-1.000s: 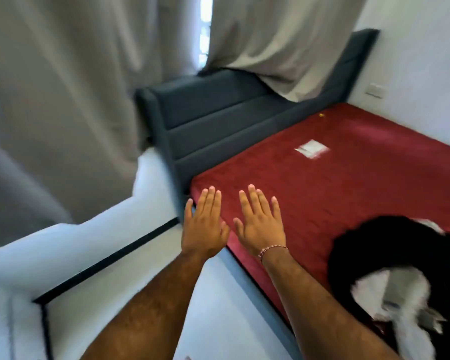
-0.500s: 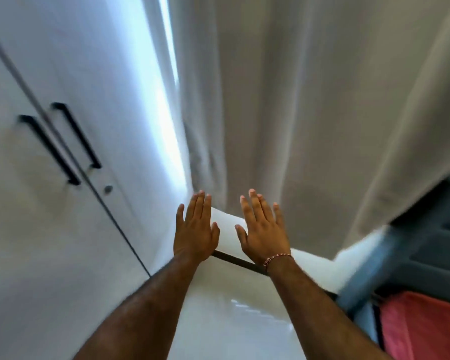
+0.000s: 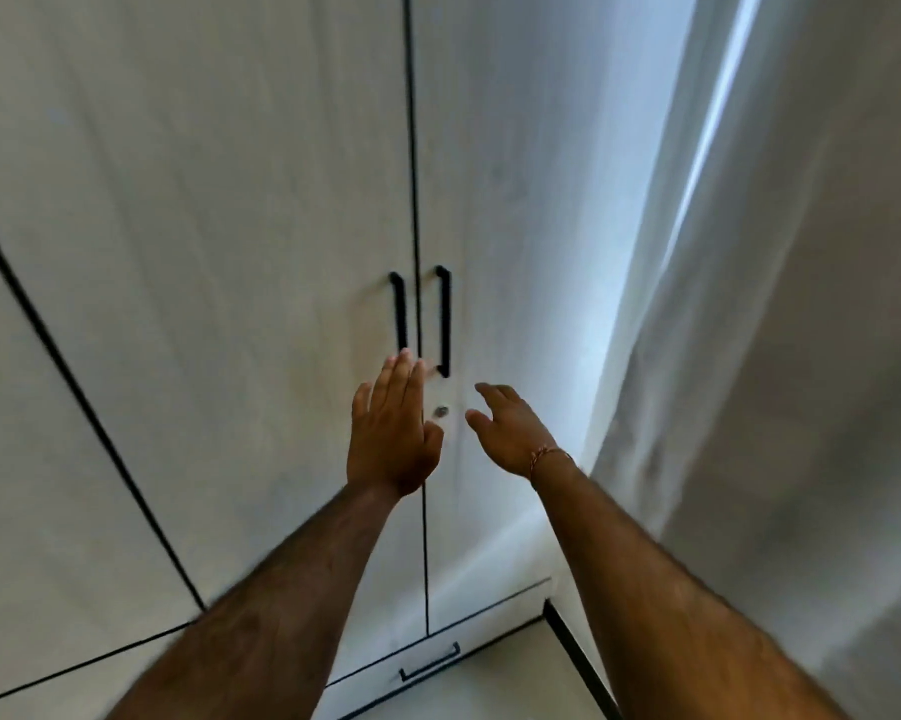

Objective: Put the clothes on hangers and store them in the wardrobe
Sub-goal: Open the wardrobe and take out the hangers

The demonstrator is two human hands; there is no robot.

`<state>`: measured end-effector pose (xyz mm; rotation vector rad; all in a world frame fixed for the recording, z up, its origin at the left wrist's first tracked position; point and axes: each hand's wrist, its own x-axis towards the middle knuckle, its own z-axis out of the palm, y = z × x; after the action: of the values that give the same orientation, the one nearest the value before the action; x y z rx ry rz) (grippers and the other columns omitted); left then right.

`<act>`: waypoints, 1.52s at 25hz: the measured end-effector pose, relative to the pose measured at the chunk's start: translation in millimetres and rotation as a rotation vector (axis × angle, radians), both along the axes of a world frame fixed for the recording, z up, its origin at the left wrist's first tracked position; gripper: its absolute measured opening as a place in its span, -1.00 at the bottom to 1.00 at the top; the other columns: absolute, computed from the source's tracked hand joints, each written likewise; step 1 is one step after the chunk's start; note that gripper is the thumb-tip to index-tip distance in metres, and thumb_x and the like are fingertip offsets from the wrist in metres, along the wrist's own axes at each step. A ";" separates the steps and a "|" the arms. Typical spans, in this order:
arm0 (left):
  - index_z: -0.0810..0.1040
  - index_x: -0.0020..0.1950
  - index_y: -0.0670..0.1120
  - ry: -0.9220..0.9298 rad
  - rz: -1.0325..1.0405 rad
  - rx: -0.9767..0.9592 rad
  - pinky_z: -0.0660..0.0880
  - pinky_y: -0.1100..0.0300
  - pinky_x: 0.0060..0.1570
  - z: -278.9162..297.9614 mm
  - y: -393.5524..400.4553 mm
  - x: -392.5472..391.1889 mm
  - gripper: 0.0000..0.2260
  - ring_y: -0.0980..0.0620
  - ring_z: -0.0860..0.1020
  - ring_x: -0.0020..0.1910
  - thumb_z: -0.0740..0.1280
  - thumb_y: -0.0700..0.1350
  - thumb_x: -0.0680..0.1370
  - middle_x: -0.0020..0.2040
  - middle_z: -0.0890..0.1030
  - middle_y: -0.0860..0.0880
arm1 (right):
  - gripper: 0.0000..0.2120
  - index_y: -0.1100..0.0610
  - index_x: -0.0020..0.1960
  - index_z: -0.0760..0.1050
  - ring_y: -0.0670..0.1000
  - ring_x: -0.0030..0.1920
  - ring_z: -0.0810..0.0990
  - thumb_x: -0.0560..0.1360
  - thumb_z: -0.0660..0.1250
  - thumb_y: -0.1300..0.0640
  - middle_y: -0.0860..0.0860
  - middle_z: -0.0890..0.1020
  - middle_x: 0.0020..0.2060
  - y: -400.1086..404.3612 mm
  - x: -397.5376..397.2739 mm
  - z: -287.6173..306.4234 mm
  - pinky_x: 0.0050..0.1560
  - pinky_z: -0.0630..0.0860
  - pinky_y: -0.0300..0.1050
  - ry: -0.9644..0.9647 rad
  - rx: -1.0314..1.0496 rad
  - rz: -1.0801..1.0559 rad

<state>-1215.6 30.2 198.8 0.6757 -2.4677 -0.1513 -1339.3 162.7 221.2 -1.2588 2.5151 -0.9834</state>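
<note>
**Both hands empty, just below the wardrobe handles**

The wardrobe fills the view, its two doors closed and meeting at a dark vertical seam. A pair of black bar handles flanks that seam, both with the long axis running straight up and down: the left door handle and the right door handle. A small round lock sits under the right one.

The left hand is raised with fingers straight and together, palm toward the door; its fingertips reach the lower end of the left handle, though blur makes it impossible to tell whether they touch it. The right hand is lower and a little off to the right, fingers loosely spread and relaxed, clear of its handle. Neither grip holds anything.

So each handle lies above and slightly ahead of its own hand, and the left hand is the nearer. The likely next move is to curl the fingers round the vertical bars and pull the doors outward.

No clothes or hangers appear in view. A pale curtain hangs to the right, and a drawer pull shows low on the cabinet.
</note>
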 end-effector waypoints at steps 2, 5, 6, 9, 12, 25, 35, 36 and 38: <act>0.05 0.67 -0.06 -0.035 0.020 0.040 0.11 -0.15 0.58 6.0 -17.3 6.3 -0.22 -0.02 -0.04 0.67 0.30 -0.06 0.50 0.69 0.04 -0.06 | -0.49 0.15 0.59 0.24 0.07 0.40 0.43 0.68 0.24 0.09 0.01 0.32 0.50 -39.1 -3.5 24.1 0.29 0.48 -0.28 -0.169 -0.059 0.078; 0.02 0.68 -0.06 -0.045 0.013 0.075 0.08 -0.05 0.61 4.4 -31.2 7.1 -0.21 0.00 -0.04 0.67 0.34 -0.07 0.53 0.69 0.04 -0.03 | -0.67 0.20 0.38 0.44 0.09 0.15 0.60 0.62 0.28 0.30 0.04 0.53 0.27 -76.7 -14.0 42.9 -0.08 0.55 -0.33 -0.397 -0.281 0.041; 0.01 0.68 -0.06 -0.047 0.002 0.080 0.07 -0.03 0.61 0.8 -33.7 7.0 -0.20 0.01 -0.05 0.67 0.36 -0.07 0.54 0.69 0.04 -0.03 | -0.71 0.17 0.31 0.46 0.13 0.16 0.61 0.60 0.27 0.33 0.08 0.59 0.18 -84.2 -18.3 42.3 0.00 0.55 -0.22 -0.457 -0.333 0.028; 0.00 0.68 -0.05 -0.054 -0.027 0.079 0.03 -0.01 0.62 -7.3 -30.7 6.0 -0.20 0.02 -0.06 0.67 0.37 -0.06 0.55 0.69 0.03 -0.02 | -0.65 0.14 0.36 0.41 0.03 0.08 0.54 0.60 0.23 0.37 0.10 0.54 0.14 -81.0 -23.9 41.6 0.01 0.48 -0.20 -0.532 -0.360 0.036; -0.03 0.69 -0.06 -0.011 -0.006 0.120 -0.02 0.00 0.63 -15.5 -16.7 -1.3 -0.19 0.00 -0.08 0.67 0.35 -0.10 0.54 0.69 0.00 -0.04 | -0.61 0.15 0.38 0.41 0.05 0.09 0.53 0.59 0.20 0.39 0.12 0.54 0.13 -62.3 -18.0 42.7 0.03 0.48 -0.19 -0.533 -0.354 0.044; 0.05 0.68 -0.05 0.078 -0.150 0.124 0.11 0.00 0.61 -0.5 235.6 -33.5 -0.21 -0.03 0.15 0.63 0.34 -0.12 0.51 0.65 0.20 -0.05 | -0.83 0.08 -0.03 0.61 -0.04 -0.10 0.59 0.62 0.24 0.17 0.01 0.64 -0.13 189.0 -31.5 47.6 -0.18 0.40 -0.26 -0.727 -0.512 -0.143; -0.07 0.69 -0.02 -0.060 -0.240 -0.036 0.01 -0.03 0.63 21.5 287.1 -60.4 -0.22 -0.02 0.02 0.66 0.26 -0.05 0.55 0.69 0.05 -0.04 | -0.36 0.12 0.54 0.37 0.18 0.50 0.38 0.65 0.06 -0.29 0.12 0.43 0.50 292.0 -100.9 57.3 0.49 0.28 0.05 -0.640 -0.716 -0.529; -0.07 0.69 -0.02 -0.059 -0.218 -0.038 -0.01 -0.04 0.63 20.9 277.5 -59.8 -0.22 -0.02 0.01 0.66 0.26 -0.05 0.56 0.69 0.04 -0.04 | -0.44 0.16 0.50 0.41 0.19 0.46 0.41 0.66 0.10 -0.18 0.15 0.45 0.46 283.1 -86.7 55.2 0.42 0.32 0.03 -0.391 -0.754 -0.676; -0.08 0.69 -0.02 -0.043 -0.153 -0.014 -0.03 -0.07 0.63 19.6 253.1 -56.1 -0.22 -0.01 -0.04 0.66 0.26 -0.04 0.56 0.69 0.00 -0.03 | -0.46 0.16 0.54 0.33 0.15 0.51 0.33 0.61 0.21 -0.03 0.15 0.35 0.52 263.1 -53.1 54.2 0.47 0.22 0.03 0.149 -0.853 -0.709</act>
<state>-1271.7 283.3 218.4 0.4890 -2.5589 -0.1790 -1392.4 425.8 275.4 -0.4980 2.7903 -2.3668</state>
